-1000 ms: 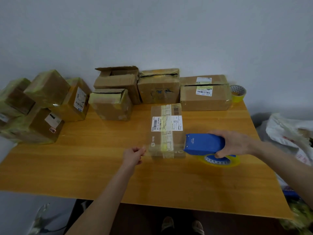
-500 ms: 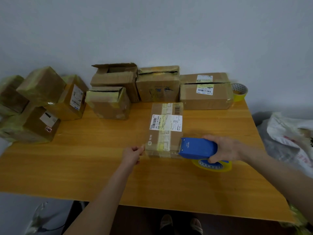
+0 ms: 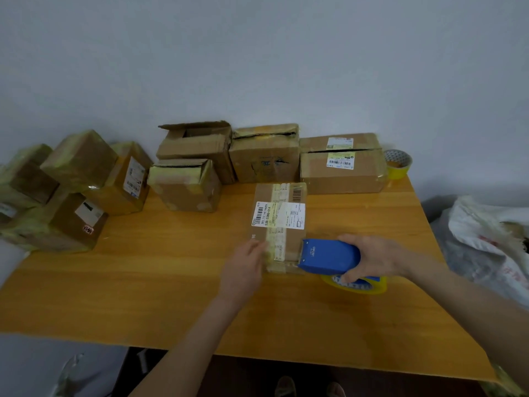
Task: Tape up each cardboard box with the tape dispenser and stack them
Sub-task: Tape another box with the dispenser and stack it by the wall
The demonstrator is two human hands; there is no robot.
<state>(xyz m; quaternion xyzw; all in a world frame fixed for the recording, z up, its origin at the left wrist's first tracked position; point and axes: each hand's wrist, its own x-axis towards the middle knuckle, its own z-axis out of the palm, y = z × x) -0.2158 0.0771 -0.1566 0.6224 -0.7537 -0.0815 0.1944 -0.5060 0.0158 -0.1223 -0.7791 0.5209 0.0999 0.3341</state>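
A small cardboard box (image 3: 279, 224) with a white shipping label lies in the middle of the wooden table (image 3: 143, 282). My right hand (image 3: 372, 259) grips the blue tape dispenser (image 3: 329, 256), whose yellow tape roll hangs below it. The dispenser's front edge sits against the box's near right corner. My left hand (image 3: 246, 262) presses against the box's near left corner, where a strip of clear tape runs across the near end. Its fingers are blurred.
A pile of taped boxes (image 3: 71, 190) stands at the far left. Several boxes (image 3: 263, 156) line the back wall, one (image 3: 194, 144) with open flaps. A spare yellow tape roll (image 3: 398, 164) sits at the back right. A white plastic bag (image 3: 486, 239) lies off the table's right edge.
My left hand, which pinched the tape's free end away from the box, has moved right onto the box's near left corner. The dispenser has closed in on the near right corner.
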